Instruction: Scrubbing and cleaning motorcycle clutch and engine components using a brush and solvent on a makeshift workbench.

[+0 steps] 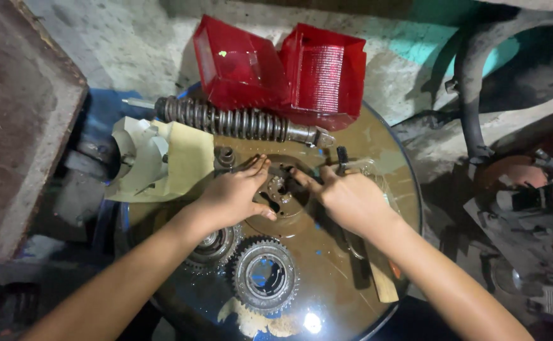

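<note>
My left hand [233, 196] lies flat with its fingers spread on the left rim of a dark round metal disc [279, 197] with holes. My right hand [345, 197] holds the handle of a tool [341, 156] at the disc's right edge, its fingers reaching onto the disc. Both rest on a greasy round drum top [327, 290]. Two toothed gears [265, 278] [213, 247] lie just below my left wrist. A coil spring shock absorber [238, 121] lies across the far side of the drum.
Two red plastic lamp lenses [283, 69] stand behind the spring. A cream plastic part [156, 158] sits at the left. A wooden-handled tool [381, 281] lies under my right forearm. Dark engine parts [529, 202] and a black hose [472, 95] crowd the right.
</note>
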